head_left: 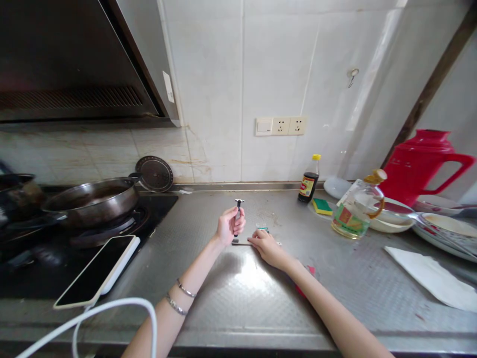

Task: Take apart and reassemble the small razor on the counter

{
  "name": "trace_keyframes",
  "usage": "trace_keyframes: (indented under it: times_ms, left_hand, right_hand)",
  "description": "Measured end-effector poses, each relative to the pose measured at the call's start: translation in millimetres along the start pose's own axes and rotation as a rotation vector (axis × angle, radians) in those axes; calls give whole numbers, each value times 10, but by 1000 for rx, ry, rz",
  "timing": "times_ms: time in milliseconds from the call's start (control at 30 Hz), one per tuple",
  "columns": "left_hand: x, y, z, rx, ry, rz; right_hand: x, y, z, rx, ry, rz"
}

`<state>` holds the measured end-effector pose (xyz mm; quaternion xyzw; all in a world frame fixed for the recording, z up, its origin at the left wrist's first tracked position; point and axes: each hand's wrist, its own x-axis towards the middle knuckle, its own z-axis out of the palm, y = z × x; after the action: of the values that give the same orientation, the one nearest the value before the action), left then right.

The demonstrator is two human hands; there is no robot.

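Observation:
Held upright above the counter is a razor (237, 219) with a dark handle and a T-shaped head, my left hand (226, 226) closed round its handle. My right hand (269, 246) rests low at the steel counter, its fingers closed on the handle of a thin toothbrush (242, 243). The toothbrush lies sideways, dark bristles to the left, and my hand covers much of it. Just behind my right hand shows a small teal-edged packet (263, 228), partly hidden. Something red (300, 291) sticks out from under my right forearm, too covered to name.
A phone (99, 271) with a white cable (112, 302) lies at the left by the stove, where a steel pan (93, 201) stands. To the right are a soy sauce bottle (308, 181), a sponge (322, 207), an oil jug (352, 216), bowls and a red thermos (417, 164).

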<state>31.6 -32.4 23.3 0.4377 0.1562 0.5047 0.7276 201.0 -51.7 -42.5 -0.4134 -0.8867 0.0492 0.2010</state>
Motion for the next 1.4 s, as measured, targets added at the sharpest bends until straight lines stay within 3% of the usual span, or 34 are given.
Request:
trace_keyframes:
  times_ms: [233, 400, 533, 800, 1400]
  left_hand:
    - [-6, 13, 13, -1, 11, -5]
    - [2, 9, 7, -2, 2, -9]
    - [2, 10, 4, 4, 11, -15]
    - [20, -10, -25, 1, 31, -15]
    - [23, -128, 18, 31, 36, -81]
  right_hand:
    - [14, 71, -13, 108, 43, 9]
    - [152, 274, -323, 183, 218, 32]
    - [288, 506, -527, 189, 261, 58]
    - [288, 912, -240, 228, 183, 157]
    - [239, 931, -61, 41, 40, 118]
